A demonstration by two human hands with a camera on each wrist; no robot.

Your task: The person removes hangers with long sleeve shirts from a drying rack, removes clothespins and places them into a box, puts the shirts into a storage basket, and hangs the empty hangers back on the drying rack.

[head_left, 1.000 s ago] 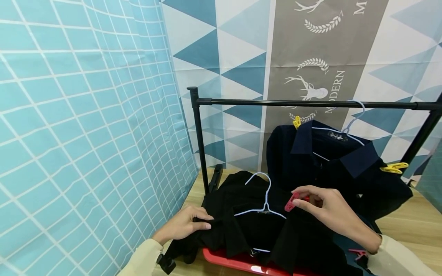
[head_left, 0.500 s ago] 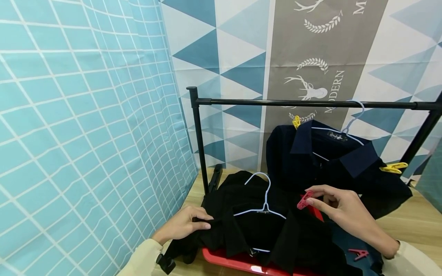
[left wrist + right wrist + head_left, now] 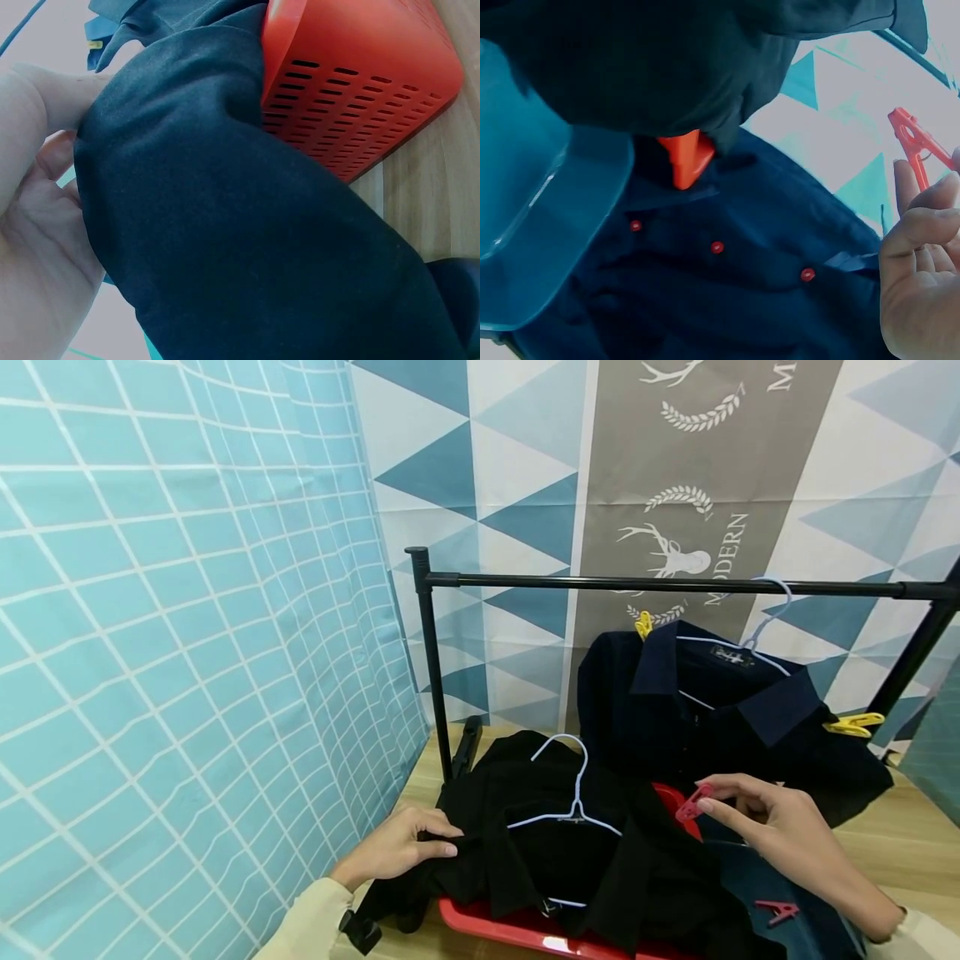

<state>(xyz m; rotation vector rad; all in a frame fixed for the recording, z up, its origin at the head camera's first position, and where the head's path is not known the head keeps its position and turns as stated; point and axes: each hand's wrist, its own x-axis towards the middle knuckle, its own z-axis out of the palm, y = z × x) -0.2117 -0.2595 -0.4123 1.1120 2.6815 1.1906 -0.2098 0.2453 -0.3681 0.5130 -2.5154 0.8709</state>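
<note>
A black collared shirt (image 3: 480,789) lies over a red basket (image 3: 517,933), with a pale blue hanger (image 3: 578,785) in its neck and the hook sticking up. My left hand (image 3: 401,846) pinches the shirt's shoulder at the left; the left wrist view shows its dark cloth (image 3: 247,187) hanging beside the basket. To the right of the shirt, my right hand (image 3: 783,831) pinches a pinkish-red clothespin (image 3: 692,804) between thumb and fingers, apart from the cloth. In the right wrist view the clothespin (image 3: 915,142) points upward from the fingertips.
Behind, a navy shirt (image 3: 705,735) hangs from the black rack bar (image 3: 600,582), yellow clothespins (image 3: 855,724) on its shoulders. Another red clothespin (image 3: 777,912) lies on a blue surface at the lower right. A blue basin (image 3: 547,180) shows in the right wrist view.
My right hand has moved right and slightly down with the clothespin, away from the black shirt, uncovering more of the red basket's rim. The left hand stays in place.
</note>
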